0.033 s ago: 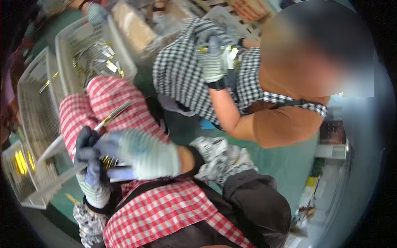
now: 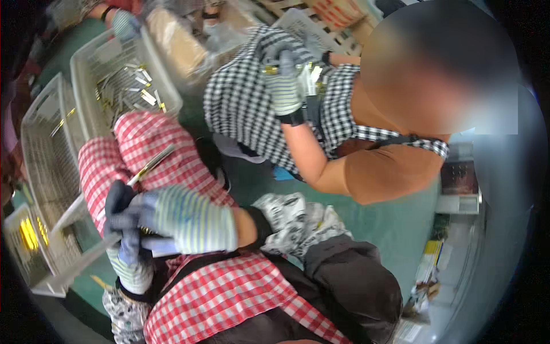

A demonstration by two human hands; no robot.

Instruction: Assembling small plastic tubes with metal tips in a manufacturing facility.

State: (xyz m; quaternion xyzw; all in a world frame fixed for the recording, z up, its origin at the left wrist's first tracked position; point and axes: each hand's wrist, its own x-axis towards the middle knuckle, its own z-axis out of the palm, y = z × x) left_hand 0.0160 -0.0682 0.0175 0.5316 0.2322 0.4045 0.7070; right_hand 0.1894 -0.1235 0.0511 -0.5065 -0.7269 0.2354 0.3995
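My right hand (image 2: 192, 221), in a striped glove with dark fingertips, reaches in from the right, its fingers closed against my left hand. My left hand (image 2: 132, 264), gloved alike, is closed just below it. Past the fingertips sticks out a slim strip with a gold middle (image 2: 152, 165); the fingers hide which hand grips it. A flat white piece (image 2: 162, 246) shows under my right palm, with gold bits beside it. From the fingers' left side a long pale translucent strip (image 2: 86, 261) runs down left. What my left hand holds is mostly hidden.
A pale plastic basket (image 2: 175, 94) with several white-and-gold strips stands beyond my knees; another basket (image 2: 34, 114) is left of it. A small bin (image 2: 17, 241) holds yellow pieces. A co-worker in a checked apron (image 2: 238, 92) sits close at right, holding similar strips. Another gloved hand (image 2: 125, 24) is far left.
The whole view has shifted slightly, and the picture is a little sharper. My hands stay together in the same pose.
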